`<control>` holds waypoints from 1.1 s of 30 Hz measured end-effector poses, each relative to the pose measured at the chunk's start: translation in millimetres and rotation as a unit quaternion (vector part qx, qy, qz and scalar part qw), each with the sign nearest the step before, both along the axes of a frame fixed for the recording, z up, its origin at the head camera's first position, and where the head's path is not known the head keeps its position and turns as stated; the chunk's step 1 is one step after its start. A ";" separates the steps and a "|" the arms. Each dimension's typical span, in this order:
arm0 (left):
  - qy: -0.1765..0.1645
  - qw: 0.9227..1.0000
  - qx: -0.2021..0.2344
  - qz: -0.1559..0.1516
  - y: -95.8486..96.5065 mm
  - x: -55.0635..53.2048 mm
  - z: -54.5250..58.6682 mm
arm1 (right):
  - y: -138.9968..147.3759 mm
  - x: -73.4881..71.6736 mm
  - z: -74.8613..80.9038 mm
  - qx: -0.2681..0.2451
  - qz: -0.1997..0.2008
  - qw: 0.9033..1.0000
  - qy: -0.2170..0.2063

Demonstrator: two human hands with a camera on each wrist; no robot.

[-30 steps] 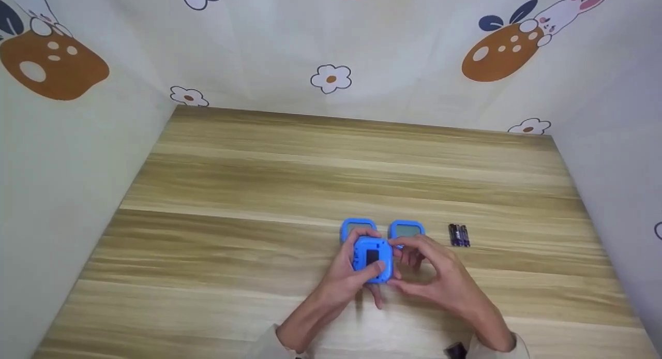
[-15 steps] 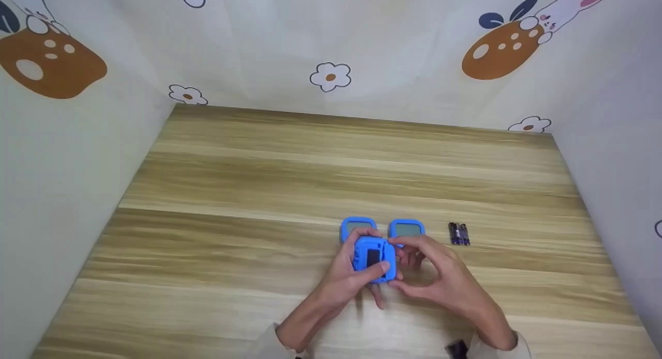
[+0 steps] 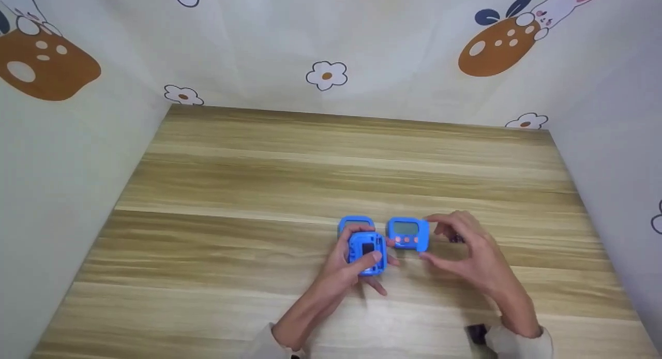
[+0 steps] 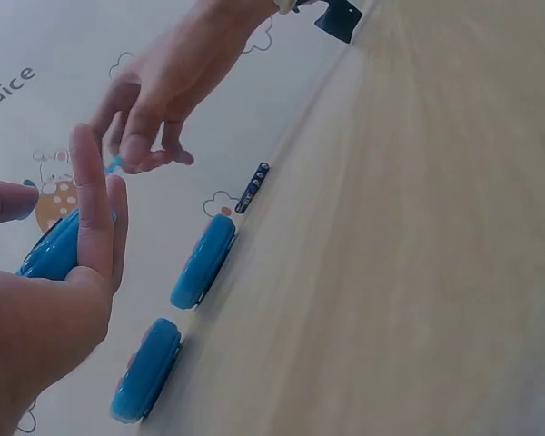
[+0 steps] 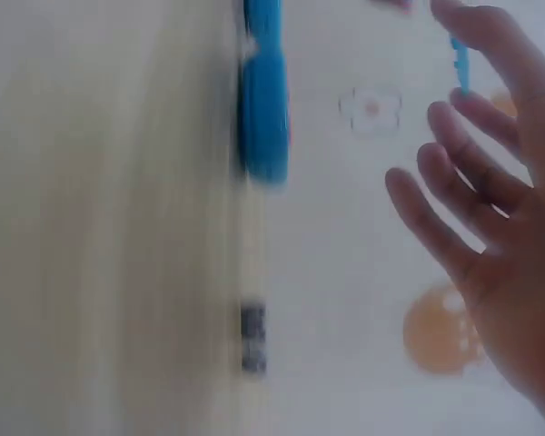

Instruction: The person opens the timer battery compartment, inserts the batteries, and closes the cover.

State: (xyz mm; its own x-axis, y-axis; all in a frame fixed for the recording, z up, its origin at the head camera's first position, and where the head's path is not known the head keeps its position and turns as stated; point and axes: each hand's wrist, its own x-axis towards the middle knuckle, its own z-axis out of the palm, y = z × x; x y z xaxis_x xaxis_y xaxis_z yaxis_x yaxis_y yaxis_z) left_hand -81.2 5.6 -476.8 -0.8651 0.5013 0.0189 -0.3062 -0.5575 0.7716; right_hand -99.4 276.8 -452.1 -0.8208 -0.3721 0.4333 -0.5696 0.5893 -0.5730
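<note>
My left hand (image 3: 339,268) holds a small blue digital timer (image 3: 368,237) back side up, thumb across its back, where an uncovered battery compartment shows. In the left wrist view that timer (image 4: 54,252) lies within the fingers. Between thumb and index finger, my right hand (image 3: 473,250) pinches a narrow blue battery cover (image 3: 423,236) by its ends. From the right wrist camera the cover (image 5: 460,65) appears edge-on, the other fingers spread. In the head view it overlaps a second timer (image 3: 406,228) lying screen up with several pinkish buttons. A third timer (image 3: 356,220) is partly hidden behind my left hand.
Dark batteries (image 4: 252,188) lie together to the right of the timers, mostly covered by my right hand in the head view. A wood-grain table (image 3: 232,235) meets a printed cloth wall (image 3: 258,54) at the back. A black device (image 3: 477,334) sits by the right sleeve.
My right hand has pulled the battery cover off the held timer and carried it to the right. The left hand keeps its hold on the timer, almost in place.
</note>
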 end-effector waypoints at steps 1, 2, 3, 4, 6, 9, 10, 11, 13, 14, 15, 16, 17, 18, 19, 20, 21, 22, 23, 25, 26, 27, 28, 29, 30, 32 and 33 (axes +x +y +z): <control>-0.001 1.000 0.003 -0.002 -0.7 -0.1 0.1 | 8.2 -2.6 -0.4 0.013 -0.020 1.000 -0.012; -0.002 1.000 0.006 -0.004 -1.2 -0.3 0.1 | 15.8 -5.0 -1.5 0.026 -0.035 0.999 -0.025; -0.005 1.000 0.007 -0.004 -1.7 -0.5 0.2 | 22.5 -7.4 -3.5 0.040 -0.047 0.997 -0.036; -0.009 1.000 0.008 -0.004 -2.0 -0.5 0.5 | 28.4 -9.1 -5.7 0.050 -0.055 0.996 -0.053; -0.010 1.000 0.010 -0.004 -2.8 -0.9 0.3 | 38.1 -12.8 -11.3 0.058 -0.054 0.994 -0.077; -0.007 1.000 0.010 -0.005 -3.2 -1.6 0.3 | 47.4 -17.0 -19.9 0.060 -0.039 0.992 -0.102; -0.004 1.000 0.010 -0.005 -3.1 -1.7 0.2 | 49.4 -17.6 -22.2 0.060 -0.034 0.992 -0.110; -0.003 1.000 0.010 -0.006 -3.0 -1.7 0.0 | 51.0 -17.9 -24.5 0.061 -0.029 0.991 -0.118; 0.000 1.000 0.011 -0.007 -2.6 -1.6 -0.3 | 53.0 -17.8 -28.2 0.064 -0.023 0.989 -0.132; 0.001 1.000 0.011 -0.008 -2.4 -1.5 -0.4 | 53.8 -17.6 -29.6 0.065 -0.021 0.988 -0.137; 0.001 1.000 0.011 -0.009 -2.2 -1.4 -0.5 | 54.2 -17.2 -30.8 0.066 -0.021 0.987 -0.143; 0.000 1.000 0.011 -0.010 -2.1 -1.2 -0.5 | 54.7 -16.8 -31.6 0.068 -0.022 0.986 -0.148; -0.001 1.000 0.011 -0.011 -2.0 -1.2 -0.4 | 55.2 -16.6 -32.0 0.069 -0.024 0.986 -0.152; -0.002 1.000 0.011 -0.012 -1.7 -1.2 -0.3 | 55.4 -16.3 -32.0 0.070 -0.027 0.985 -0.157; -0.002 1.000 0.011 -0.013 -1.6 -1.2 0.0 | 55.8 -16.2 -31.7 0.070 -0.031 0.984 -0.162; -0.002 1.000 0.011 -0.014 -1.4 -1.3 0.2 | 56.3 -16.4 -31.1 0.068 -0.037 0.983 -0.167; -0.001 1.000 0.012 -0.014 -1.2 -1.5 0.6 | 57.0 -16.6 -30.3 0.066 -0.044 0.982 -0.172; -0.001 1.000 0.012 -0.014 -1.2 -1.5 0.6 | 57.5 -16.8 -29.7 0.065 -0.050 0.981 -0.174; -0.001 1.000 0.013 -0.014 -1.2 -1.5 0.7 | 58.2 -17.0 -29.2 0.063 -0.058 0.981 -0.177; -0.001 1.000 0.014 -0.014 -1.2 -1.5 0.9 | 60.2 -17.9 -28.8 0.059 -0.066 0.981 -0.173; -0.001 1.000 0.014 -0.014 -1.2 -1.5 0.9 | 61.1 -18.2 -29.1 0.059 -0.069 0.981 -0.169; -0.002 1.000 0.013 -0.015 -1.1 -1.4 1.0 | 61.9 -18.4 -29.6 0.061 -0.070 0.982 -0.165; -0.004 1.000 0.011 -0.015 -1.2 -1.2 1.0 | 62.4 -18.5 -30.3 0.063 -0.070 0.982 -0.161; -0.006 1.000 0.011 -0.016 -1.2 -1.0 1.0 | 63.0 -18.6 -31.3 0.065 -0.069 0.983 -0.159; -0.008 1.000 0.009 -0.017 -1.1 -0.8 1.0 | 63.4 -18.6 -32.1 0.066 -0.068 0.983 -0.156; -0.011 1.000 0.007 -0.018 -1.1 -0.4 0.8 | 63.6 -18.3 -33.9 0.069 -0.069 0.983 -0.154; -0.011 1.000 0.006 -0.019 -1.0 -0.3 0.8 | 63.8 -18.1 -34.6 0.069 -0.069 0.983 -0.154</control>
